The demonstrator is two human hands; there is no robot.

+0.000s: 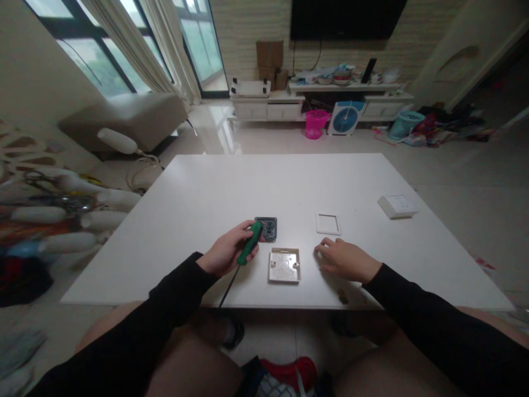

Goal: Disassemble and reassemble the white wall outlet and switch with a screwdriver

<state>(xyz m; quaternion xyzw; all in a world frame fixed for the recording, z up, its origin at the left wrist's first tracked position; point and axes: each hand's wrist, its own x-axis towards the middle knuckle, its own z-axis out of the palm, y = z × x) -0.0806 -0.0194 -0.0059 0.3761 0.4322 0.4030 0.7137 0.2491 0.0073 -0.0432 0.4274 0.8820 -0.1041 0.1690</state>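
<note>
My left hand [226, 251] is closed round a screwdriver, its green handle [250, 242] slanting upward and its thin shaft pointing down toward the table's near edge. Behind these fingers lies a dark square socket insert [270, 228], partly covered by the hand; whether the fingers touch it I cannot tell. A white square wall box [285, 267], open side up, sits between my hands. My right hand [345, 259] rests low over the table to its right, with bent fingers somewhat apart and nothing visible in them. Just beyond it lies a white square frame [329, 224].
On the white table [231, 182], a white boxy socket unit [397, 206] stands at the right. A small brownish item [343, 296] lies near the front edge. Cluttered goods line the floor at left. Beyond are a pink basket [316, 124] and blue fan [346, 118].
</note>
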